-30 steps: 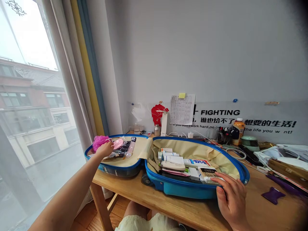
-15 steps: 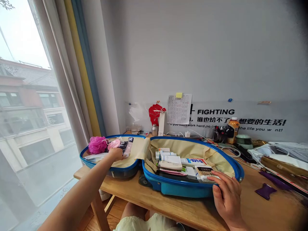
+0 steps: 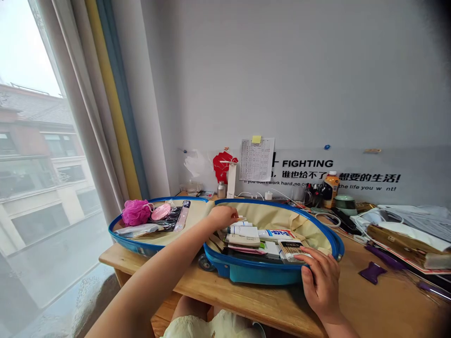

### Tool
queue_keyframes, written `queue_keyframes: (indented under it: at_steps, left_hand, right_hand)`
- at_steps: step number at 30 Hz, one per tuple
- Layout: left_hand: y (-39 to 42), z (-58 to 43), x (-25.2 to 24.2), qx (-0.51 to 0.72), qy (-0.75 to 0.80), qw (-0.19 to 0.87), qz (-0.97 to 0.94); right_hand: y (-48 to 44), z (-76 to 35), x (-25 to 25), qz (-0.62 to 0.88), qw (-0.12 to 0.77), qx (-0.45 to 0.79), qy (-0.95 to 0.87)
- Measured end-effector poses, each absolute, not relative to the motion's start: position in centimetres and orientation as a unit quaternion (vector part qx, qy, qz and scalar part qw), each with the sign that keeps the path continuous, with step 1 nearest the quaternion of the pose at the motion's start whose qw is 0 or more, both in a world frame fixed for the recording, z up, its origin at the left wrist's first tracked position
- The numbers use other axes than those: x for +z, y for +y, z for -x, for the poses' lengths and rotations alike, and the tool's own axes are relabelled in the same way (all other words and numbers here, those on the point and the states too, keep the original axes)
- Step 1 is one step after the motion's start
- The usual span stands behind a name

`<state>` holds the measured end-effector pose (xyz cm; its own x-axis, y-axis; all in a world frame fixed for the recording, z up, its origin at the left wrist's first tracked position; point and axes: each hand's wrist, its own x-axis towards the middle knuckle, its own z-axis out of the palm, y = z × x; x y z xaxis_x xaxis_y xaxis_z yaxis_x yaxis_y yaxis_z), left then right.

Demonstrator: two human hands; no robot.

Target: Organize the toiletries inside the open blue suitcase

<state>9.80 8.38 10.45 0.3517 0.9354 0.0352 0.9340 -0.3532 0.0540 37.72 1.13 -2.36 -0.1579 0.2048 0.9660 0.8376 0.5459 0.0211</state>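
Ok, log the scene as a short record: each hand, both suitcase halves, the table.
left hand: over the right half's back-left corner, grip unclear
right hand: fingertips at the cotton swab pack
left half: pink bath puff, round pink item
right half: toothpaste tube, cotton swab pack
table: purple item, orange-capped bottle

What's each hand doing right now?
Left hand: by a white tube; can't tell if it's holding anything.
Right hand: loosely open at the suitcase rim.

L hand (image 3: 223,217) grip unclear | chart (image 3: 257,160) txt too sm. | window (image 3: 31,188) cut @ L edge
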Motion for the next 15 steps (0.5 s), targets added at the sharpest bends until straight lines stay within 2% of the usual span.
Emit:
queue_keyframes:
  at_steps: [8,15]
  left_hand:
    - [10.3,-10.5,8.2,-0.009,0.57,0.049,-0.82]
    - [10.3,-9.4,8.7,0.061,0.583,0.046,-0.809]
  right_hand:
    - [1.2,-37.9,-2.6,0.379,0.525,-0.299,-0.701]
    - [1.2,-37.7,-2.4,0.364,0.522,-0.312,-0.705]
